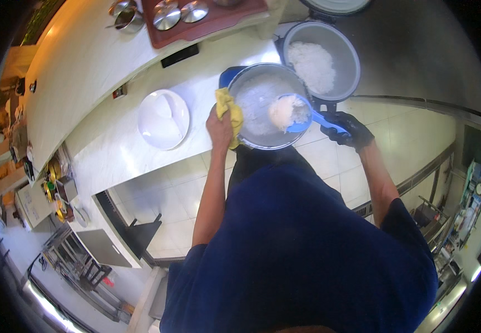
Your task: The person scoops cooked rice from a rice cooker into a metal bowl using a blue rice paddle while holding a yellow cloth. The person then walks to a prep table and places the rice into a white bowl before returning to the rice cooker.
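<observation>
My left hand [220,130] grips a yellow cloth [235,116] against the left rim of a round metal pot [251,93]. A whitish residue coats much of the pot's inside. In my right hand [349,130], which wears a black glove, is the handle of a blue plastic scoop [326,121]. The scoop's bowl is over the pot and carries a lump of cooked white rice [284,113]. Beyond the pot, to the right, a rice cooker [349,62] holds more white rice [312,68] along its left side.
On the white counter [115,154] stands a white plate [144,125] with a white spoon [164,107] on it. A black flat object [180,55] lies below the raised shelf. That shelf bears a reddish-brown tray [207,29] with metal lids [166,18] and a small metal pot [129,21].
</observation>
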